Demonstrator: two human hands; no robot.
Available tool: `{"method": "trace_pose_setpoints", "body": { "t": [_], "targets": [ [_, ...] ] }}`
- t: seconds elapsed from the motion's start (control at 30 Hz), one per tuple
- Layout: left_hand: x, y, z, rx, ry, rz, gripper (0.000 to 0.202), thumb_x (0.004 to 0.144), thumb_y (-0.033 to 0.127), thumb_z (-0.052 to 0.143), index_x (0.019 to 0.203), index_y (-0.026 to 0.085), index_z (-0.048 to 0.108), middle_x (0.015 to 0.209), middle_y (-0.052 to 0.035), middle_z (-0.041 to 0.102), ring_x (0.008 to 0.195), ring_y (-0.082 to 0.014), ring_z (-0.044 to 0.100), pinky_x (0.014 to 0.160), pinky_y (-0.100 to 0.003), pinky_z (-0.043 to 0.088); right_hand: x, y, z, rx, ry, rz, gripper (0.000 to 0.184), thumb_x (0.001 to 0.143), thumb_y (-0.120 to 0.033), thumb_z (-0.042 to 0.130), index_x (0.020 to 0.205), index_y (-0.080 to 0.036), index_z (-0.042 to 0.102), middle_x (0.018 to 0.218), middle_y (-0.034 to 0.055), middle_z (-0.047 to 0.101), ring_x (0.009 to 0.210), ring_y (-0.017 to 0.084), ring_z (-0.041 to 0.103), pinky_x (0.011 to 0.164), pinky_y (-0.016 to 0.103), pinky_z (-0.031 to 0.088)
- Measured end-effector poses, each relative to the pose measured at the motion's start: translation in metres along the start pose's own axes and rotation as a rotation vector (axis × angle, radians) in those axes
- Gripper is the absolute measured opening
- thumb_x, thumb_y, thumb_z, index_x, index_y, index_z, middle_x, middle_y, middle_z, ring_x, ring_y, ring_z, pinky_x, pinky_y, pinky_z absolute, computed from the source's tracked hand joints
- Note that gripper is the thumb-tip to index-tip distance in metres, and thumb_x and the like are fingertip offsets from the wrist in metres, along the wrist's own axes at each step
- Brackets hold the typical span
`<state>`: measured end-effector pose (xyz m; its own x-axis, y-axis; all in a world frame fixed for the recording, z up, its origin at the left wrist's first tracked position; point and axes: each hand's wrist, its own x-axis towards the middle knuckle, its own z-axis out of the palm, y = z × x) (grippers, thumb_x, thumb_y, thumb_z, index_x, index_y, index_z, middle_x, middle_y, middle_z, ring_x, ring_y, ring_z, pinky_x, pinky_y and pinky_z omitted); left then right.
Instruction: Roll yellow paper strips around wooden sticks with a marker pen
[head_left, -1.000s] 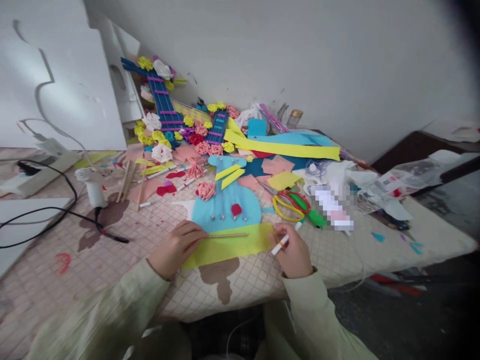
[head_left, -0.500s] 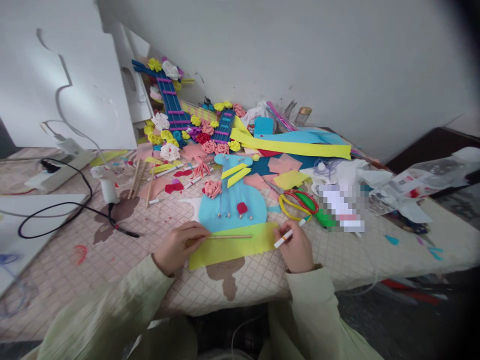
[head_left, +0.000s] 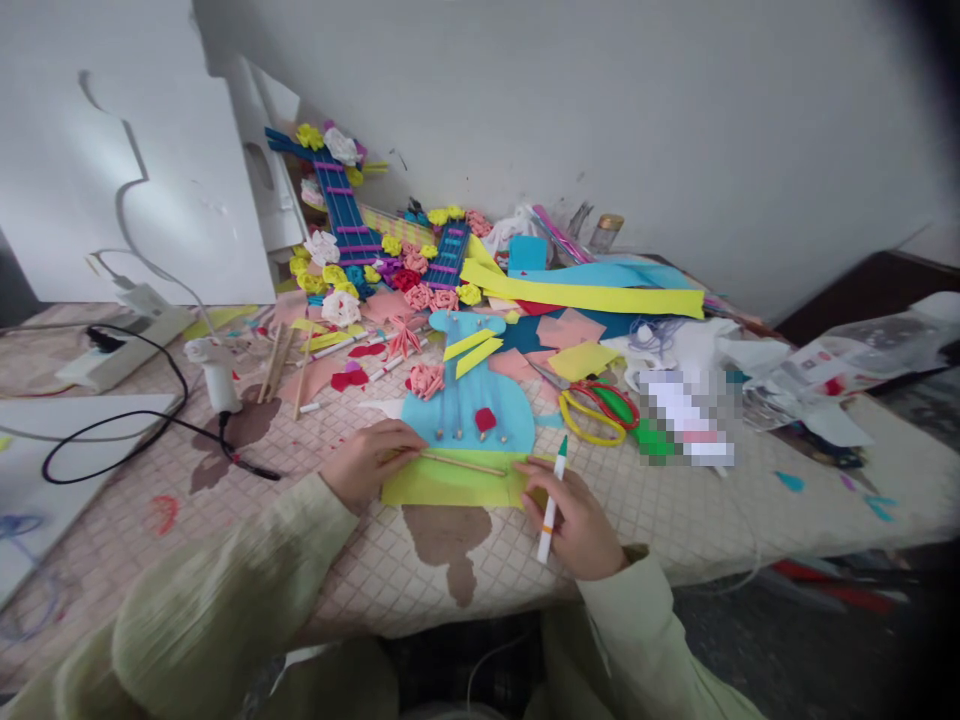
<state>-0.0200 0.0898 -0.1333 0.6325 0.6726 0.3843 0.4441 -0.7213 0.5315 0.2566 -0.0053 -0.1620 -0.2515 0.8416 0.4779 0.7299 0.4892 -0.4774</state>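
"How's the light?"
"Soft, greyish; a pale glare sits on the white board (head_left: 187, 220), while the floor (head_left: 810, 660) is dim."
"Sharpness?"
"Slightly soft, edges stretched, right corners black, one patch (head_left: 686, 415) pixelated."

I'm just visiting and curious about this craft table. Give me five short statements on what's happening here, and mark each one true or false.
1. The right hand holds a white marker with a green end. True.
2. The left hand holds a hot glue gun. False: it holds one end of a thin wooden stick; the hot glue gun is on the table, away to the left.
3. The thin wooden stick lies over yellow paper. True.
4. The blue guitar-shaped cutout is nearer to the person than the yellow paper. False: it lies just beyond the yellow paper.
5. A small red piece is on the blue guitar-shaped cutout. True.
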Motion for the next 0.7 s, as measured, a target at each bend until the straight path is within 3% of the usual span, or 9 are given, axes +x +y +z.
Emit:
{"method": "trace_pose_setpoints", "body": {
  "t": [0.23, 0.7],
  "targets": [
    [-0.007, 0.002, 0.009, 0.083, 0.115, 0.038, 0.019, 0.085, 0.02, 0.047, 0.09, 0.019, 0.065, 0.086, -0.006, 0.063, 0.081, -0.0157, 0.057, 0.072, -0.03, 0.048, -0.004, -0.005, 0.001, -0.029, 0.006, 0.039, 0.019, 0.079, -0.013, 0.05, 0.096, -0.023, 0.051, 0.106, 0.0077, 0.063, 0.101, 0.024, 0.056, 0.084, 0.043, 0.048],
    [-0.003, -0.003, 0.011, 0.108, 0.063, 0.094, 0.021, 0.083, 0.013, 0.049, 0.09, 0.023, 0.066, 0.083, -0.0035, 0.062, 0.08, -0.0162, 0.053, 0.071, -0.033, 0.042, 0.01, 0.001, 0.006, -0.021, 0.076, 0.062, 0.019, 0.078, -0.014, 0.052, 0.095, -0.022, 0.053, 0.096, 0.0064, 0.065, 0.097, 0.023, 0.056, 0.082, 0.041, 0.047]
  ]
}}
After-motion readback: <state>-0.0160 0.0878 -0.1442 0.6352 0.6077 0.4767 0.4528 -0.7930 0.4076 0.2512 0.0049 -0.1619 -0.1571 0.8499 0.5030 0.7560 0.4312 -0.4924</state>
